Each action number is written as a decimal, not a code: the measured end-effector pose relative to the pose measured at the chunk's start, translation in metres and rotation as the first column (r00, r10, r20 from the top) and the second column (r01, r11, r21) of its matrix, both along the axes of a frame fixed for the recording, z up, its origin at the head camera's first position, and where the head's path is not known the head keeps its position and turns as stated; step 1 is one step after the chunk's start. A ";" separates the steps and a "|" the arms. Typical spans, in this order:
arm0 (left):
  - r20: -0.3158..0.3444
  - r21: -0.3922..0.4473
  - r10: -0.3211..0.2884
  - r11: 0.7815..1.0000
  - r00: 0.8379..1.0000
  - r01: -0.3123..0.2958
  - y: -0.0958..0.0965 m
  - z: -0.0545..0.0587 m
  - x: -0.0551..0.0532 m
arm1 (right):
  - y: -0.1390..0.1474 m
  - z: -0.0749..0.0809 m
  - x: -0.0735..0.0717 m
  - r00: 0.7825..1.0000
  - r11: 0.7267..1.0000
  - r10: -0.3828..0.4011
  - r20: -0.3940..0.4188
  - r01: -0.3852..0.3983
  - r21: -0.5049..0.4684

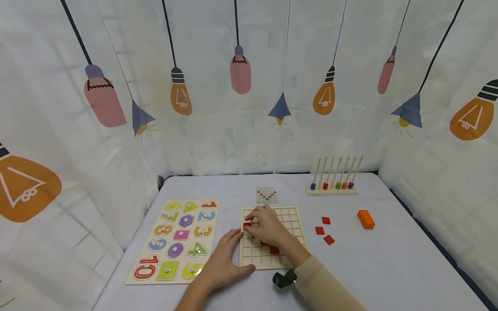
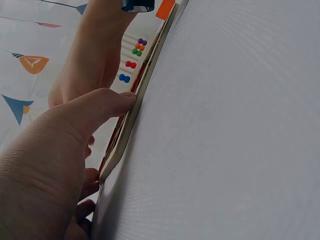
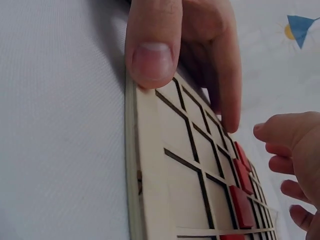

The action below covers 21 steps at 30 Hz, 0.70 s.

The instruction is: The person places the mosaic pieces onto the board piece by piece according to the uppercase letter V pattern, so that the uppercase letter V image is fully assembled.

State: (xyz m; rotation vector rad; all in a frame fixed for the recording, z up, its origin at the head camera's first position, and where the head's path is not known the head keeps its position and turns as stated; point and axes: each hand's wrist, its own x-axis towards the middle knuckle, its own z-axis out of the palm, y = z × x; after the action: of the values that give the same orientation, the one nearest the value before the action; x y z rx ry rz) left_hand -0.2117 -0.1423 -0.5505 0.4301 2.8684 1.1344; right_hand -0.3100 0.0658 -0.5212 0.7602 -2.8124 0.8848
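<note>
R hand [image 1: 269, 226] fingers prob. apart, nr red tile [image 1: 247, 224]; L hand [image 1: 225, 261] spread, touching grid bd [image 1: 292, 219].

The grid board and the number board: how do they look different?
The grid board is smaller than the number board. The grid board is ruled into plain squares with some red tiles, while the number board carries colourful numerals and shapes. Both are pale and lie on the white tabletop.

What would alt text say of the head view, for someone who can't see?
A person's left hand touches a grid board while the right hand is over it, at a red tile. Left lies a number puzzle; right, loose red tiles and an orange block; behind, a bead abacus.
</note>
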 end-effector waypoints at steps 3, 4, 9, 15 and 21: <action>0.005 -0.002 0.002 1.000 1.000 -0.002 0.000 0.000 0.000 | 0.003 0.004 0.003 1.000 1.000 0.007 0.008 -0.007 -0.004; 0.007 -0.003 0.002 1.000 1.000 -0.002 0.000 0.000 0.000 | 0.004 0.005 0.004 1.000 1.000 0.008 0.012 -0.008 -0.008; 0.011 -0.005 0.008 1.000 1.000 -0.008 0.000 0.000 0.000 | 0.012 0.010 0.010 0.999 1.000 0.003 0.042 -0.003 -0.020; 0.002 0.001 0.013 1.000 1.000 -0.013 0.001 0.001 0.001 | 0.025 0.012 0.016 0.998 0.999 -0.020 0.056 0.022 -0.024; 0.004 0.004 0.016 1.000 1.000 -0.016 0.001 0.001 0.001 | 0.041 0.012 0.021 0.994 0.997 -0.036 0.104 0.043 -0.062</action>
State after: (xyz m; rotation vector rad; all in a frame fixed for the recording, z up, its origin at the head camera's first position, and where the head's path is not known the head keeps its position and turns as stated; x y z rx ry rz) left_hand -0.2103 -0.1408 -0.5493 0.4054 2.8720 1.1420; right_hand -0.2892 0.1071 -0.5091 0.6667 -2.8605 1.0312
